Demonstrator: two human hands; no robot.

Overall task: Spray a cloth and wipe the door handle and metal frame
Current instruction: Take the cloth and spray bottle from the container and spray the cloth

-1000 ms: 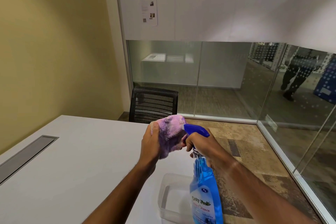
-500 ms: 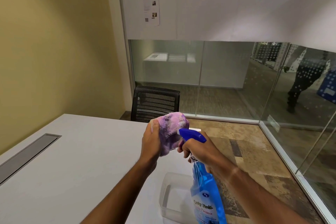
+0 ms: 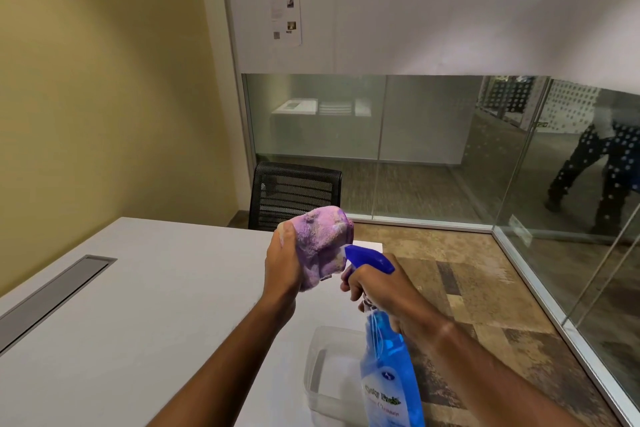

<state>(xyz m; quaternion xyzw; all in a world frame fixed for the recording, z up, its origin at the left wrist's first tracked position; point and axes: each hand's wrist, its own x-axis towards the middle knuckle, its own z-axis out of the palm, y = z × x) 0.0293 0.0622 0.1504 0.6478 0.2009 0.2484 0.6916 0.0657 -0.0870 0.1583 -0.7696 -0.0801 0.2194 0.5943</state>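
Both hands are busy above the near corner of the white table (image 3: 114, 315). The left hand (image 3: 282, 265) is clenched around a bunched purple cloth (image 3: 320, 246), holding it up with its loose face turned toward the right. The right hand (image 3: 377, 291) grasps the neck of a blue spray bottle (image 3: 388, 367), fingers curled at the trigger; whether the trigger is pressed I cannot tell.

The relation that matters is nozzle to cloth. The bottle's long axis runs from the lower right up toward the upper left, and its blue head (image 3: 369, 258) ends just beside the cloth, the tip almost touching the fabric's lower right side. So the cloth lies directly ahead of the nozzle, up and to the left of the right hand. A squeeze here should wet the cloth rather than the table.

A clear plastic tub (image 3: 317, 367) sits on the table under the bottle. I see no door handle here; the glass wall's metal frame (image 3: 540, 291) runs along the floor to the right, nearer the right hand, so wiping looks yet to start.
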